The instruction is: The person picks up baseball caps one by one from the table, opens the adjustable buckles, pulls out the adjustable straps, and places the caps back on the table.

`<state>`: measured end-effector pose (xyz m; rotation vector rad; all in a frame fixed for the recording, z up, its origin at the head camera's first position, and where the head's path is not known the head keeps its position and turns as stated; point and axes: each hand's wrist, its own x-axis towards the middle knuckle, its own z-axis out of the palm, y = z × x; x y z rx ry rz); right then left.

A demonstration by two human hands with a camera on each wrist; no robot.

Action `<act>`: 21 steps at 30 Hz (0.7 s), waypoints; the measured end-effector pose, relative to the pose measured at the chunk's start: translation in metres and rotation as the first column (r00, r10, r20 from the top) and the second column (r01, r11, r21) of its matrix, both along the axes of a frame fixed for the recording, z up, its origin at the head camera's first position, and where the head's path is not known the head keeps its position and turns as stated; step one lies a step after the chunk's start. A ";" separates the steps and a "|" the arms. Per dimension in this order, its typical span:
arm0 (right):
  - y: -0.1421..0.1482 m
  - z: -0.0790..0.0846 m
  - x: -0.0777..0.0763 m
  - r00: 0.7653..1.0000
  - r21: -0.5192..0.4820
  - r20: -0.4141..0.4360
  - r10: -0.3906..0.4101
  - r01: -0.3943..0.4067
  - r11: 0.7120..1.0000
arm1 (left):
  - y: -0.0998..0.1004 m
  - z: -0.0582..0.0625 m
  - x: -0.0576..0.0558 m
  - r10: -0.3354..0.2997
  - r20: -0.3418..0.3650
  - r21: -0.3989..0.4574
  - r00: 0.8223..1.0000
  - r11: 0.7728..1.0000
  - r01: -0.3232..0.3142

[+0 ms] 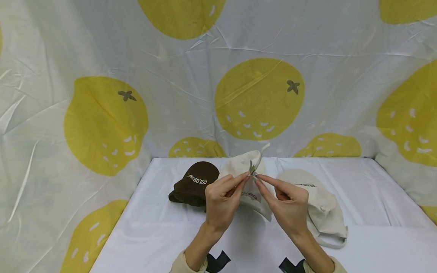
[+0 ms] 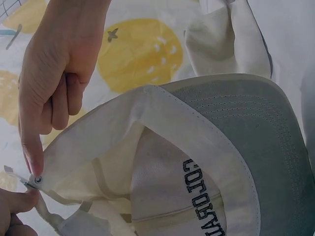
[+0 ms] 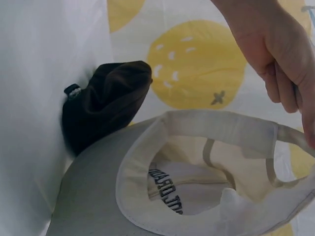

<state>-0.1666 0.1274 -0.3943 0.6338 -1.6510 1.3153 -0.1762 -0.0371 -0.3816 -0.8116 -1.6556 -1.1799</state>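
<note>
While the cream baseball cap (image 1: 239, 163) hung btwn two hands, back strap (image 3: 290, 133) up top and brim (image 2: 275, 132) down, all eyes were on that strap! L-hand grip (image 1: 222, 201): thumb and finger pinched tight at the strap end, on a grey-green bit (image 1: 252, 166) too tiny to ID. R-hand grip (image 1: 290, 204): pinched too, just beside it, w/ a small metal snap or eyelet (image 2: 38, 180) right at the fingertips. Cap looked clear of the counter (image 1: 136, 239), shadow underneath.

Handling-wise? Prob. v. light, soft fabric all thru the crown, so it'd fold and swing under any tug. The brim looked the stiff part, rows of stitching and all, and would likely hold its curve. Not fragile, not esp. slippery; the fiddly bit was the hardware, small and prob. slick, so fingertips only, no fistfuls. Best hold, by my read: one pinch per side of the strap, close to the metal; for carrying, the brim, since a crown grab would prob. crumple it.

Nearby, a dark brown cap (image 1: 194, 185) sat to the L, a beige cap (image 1: 324, 204) to the R, both on the counter.
</note>
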 end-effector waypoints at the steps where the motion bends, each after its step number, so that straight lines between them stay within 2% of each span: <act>1: 0.000 0.000 0.000 1.000 -0.003 -0.007 0.005 -0.005 1.000 | 0.001 0.000 0.000 -0.001 -0.002 -0.003 1.000 1.000 0.001; 21: -0.002 0.000 0.000 0.999 -0.029 -0.046 0.001 -0.003 1.000 | 0.001 0.000 0.006 -0.050 0.017 -0.009 0.999 0.999 0.050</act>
